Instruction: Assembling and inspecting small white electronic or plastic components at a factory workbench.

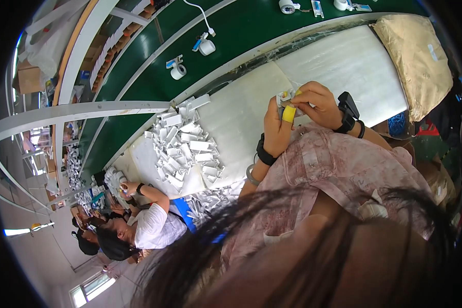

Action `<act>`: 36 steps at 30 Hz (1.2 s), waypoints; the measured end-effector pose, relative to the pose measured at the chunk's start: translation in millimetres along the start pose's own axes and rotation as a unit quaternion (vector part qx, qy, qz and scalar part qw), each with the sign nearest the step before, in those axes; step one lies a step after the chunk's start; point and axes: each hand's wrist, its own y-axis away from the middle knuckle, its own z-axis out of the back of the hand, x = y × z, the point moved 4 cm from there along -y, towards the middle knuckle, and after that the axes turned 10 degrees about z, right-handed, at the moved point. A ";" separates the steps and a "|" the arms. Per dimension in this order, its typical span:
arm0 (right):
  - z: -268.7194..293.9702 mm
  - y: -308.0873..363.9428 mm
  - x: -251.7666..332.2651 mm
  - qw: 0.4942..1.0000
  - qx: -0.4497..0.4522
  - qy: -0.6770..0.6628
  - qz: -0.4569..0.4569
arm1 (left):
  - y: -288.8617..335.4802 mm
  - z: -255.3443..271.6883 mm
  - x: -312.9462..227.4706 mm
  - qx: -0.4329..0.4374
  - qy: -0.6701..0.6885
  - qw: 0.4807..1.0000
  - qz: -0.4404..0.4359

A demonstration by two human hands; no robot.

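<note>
My left hand (pixel 277 132) is closed on a small white plastic part (pixel 281 96), holding it upright above the near edge of the worktable. My right hand (pixel 319 104) meets it from the right, fingers pinched at the same part. Yellow material (pixel 289 113) shows at my left thumb, and more yellow at my right fingertips; it looks like finger covers. The fingers hide much of the part. To the left, a heap of white plastic parts (pixel 182 146) lies on the pale table surface (pixel 241 118).
Beyond the table runs a green conveyor (pixel 231 38) carrying white round units with blue pieces (pixel 177 69). A brown paper package (pixel 418 66) lies at the right end. A white metal post (pixel 87 110) crosses at left. A co-worker in white (pixel 156 226) sits at lower left, near a blue bin (pixel 184 213).
</note>
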 end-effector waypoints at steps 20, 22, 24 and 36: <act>-5.5 8.8 -4.0 1.000 0.007 0.012 0.001 | -1.5 -1.1 4.0 -0.060 -0.032 0.998 -0.017; -5.2 4.7 0.0 0.999 0.011 0.033 0.010 | -2.5 -1.4 7.2 -0.068 -0.063 0.995 -0.028; -3.0 2.2 2.2 0.998 0.014 0.055 0.016 | -1.9 -3.9 6.4 -0.057 -0.051 0.997 -0.004; 3.2 9.8 8.2 0.996 0.071 -0.006 0.048 | 14.5 -10.6 1.9 -0.015 -0.021 0.999 0.030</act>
